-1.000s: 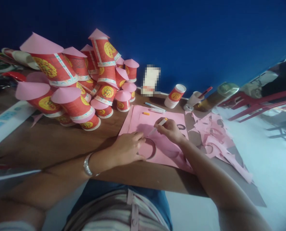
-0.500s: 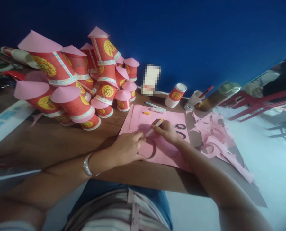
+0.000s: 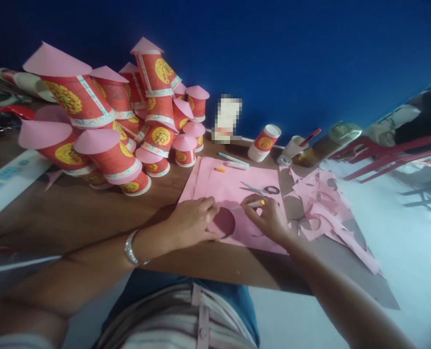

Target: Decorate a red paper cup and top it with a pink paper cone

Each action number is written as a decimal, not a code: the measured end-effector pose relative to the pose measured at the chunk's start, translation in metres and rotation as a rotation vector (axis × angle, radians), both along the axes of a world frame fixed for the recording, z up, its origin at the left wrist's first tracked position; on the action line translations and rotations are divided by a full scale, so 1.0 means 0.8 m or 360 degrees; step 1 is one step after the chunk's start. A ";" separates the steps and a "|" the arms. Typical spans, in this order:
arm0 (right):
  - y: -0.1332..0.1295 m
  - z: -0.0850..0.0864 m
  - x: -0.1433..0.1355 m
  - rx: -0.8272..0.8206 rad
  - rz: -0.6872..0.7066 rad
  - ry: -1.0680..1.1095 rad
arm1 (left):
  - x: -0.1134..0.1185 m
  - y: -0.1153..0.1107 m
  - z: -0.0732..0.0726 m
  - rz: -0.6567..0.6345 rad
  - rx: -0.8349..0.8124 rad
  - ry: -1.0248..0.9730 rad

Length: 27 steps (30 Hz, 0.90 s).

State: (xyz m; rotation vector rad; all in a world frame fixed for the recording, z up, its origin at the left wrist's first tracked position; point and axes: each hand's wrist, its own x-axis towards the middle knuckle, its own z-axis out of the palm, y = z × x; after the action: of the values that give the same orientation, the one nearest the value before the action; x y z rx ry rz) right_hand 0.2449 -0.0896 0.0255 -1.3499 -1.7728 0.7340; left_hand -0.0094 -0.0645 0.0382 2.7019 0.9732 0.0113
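My left hand (image 3: 197, 219) is closed at the left edge of a thin round ring (image 3: 234, 224) that lies flat on pink paper (image 3: 226, 186). Its fingertips and thumb rest against the rim, partly hiding it. Right of the ring, my right hand (image 3: 269, 215) grips a white marker (image 3: 253, 204) with an orange end, its tip pointing left toward the ring. A pair of scissors (image 3: 271, 190) with dark handles lies on the paper just beyond my right hand. Near the paper's far edge are an orange cap (image 3: 220, 169) and a white marker-like pen (image 3: 238, 165).
Several red paper cups with pink cone tops (image 3: 97, 145) are stacked on the left. Pink paper scraps (image 3: 317, 208) lie on the right. At the back stand a red-and-white cup (image 3: 265, 143), a tape roll (image 3: 284, 160) and a bottle (image 3: 328, 145). A blue wall rises behind.
My right hand has moved right with the marker, away from the ring's upper edge, uncovering the ring and the scissor blades. My left hand stays at the ring.
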 end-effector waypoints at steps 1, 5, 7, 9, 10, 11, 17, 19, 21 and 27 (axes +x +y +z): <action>-0.010 0.000 0.001 0.0041 -0.0002 -0.0058 | 0.000 0.000 0.000 0.0002 0.0000 0.0000; -0.049 0.001 -0.004 0.0245 0.0052 -0.0352 | 0.000 0.001 0.001 0.0007 -0.0029 -0.0005; -0.066 0.001 -0.009 0.0412 0.0037 -0.0511 | 0.001 0.001 0.002 0.0013 -0.0050 -0.0001; -0.080 -0.001 -0.016 0.0575 0.0014 -0.0678 | 0.001 0.000 0.003 0.0026 -0.0056 0.0008; -0.085 -0.003 -0.019 0.0651 -0.0005 -0.0746 | 0.001 0.000 0.003 0.0031 -0.0053 0.0008; -0.091 -0.004 -0.022 0.0713 -0.0005 -0.0800 | 0.001 0.000 0.002 0.0032 -0.0046 0.0004; -0.121 -0.010 -0.042 0.0951 0.0049 -0.0985 | -0.002 0.000 -0.007 0.0049 -0.0038 -0.0050; -0.130 -0.011 -0.050 0.0985 0.0025 -0.1080 | -0.002 0.000 -0.008 0.0052 -0.0042 -0.0055; -0.137 -0.012 -0.058 0.1006 0.0013 -0.1144 | -0.002 0.001 -0.008 0.0053 -0.0046 -0.0045; -0.148 -0.019 -0.078 0.1062 0.0068 -0.1239 | -0.001 0.000 -0.004 0.0042 -0.0069 -0.0039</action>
State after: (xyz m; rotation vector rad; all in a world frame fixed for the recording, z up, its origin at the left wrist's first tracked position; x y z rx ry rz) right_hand 0.1827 -0.2077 0.0105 -1.1802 -2.3357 -0.4396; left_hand -0.0105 -0.0643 0.0351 2.6432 0.9905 0.0283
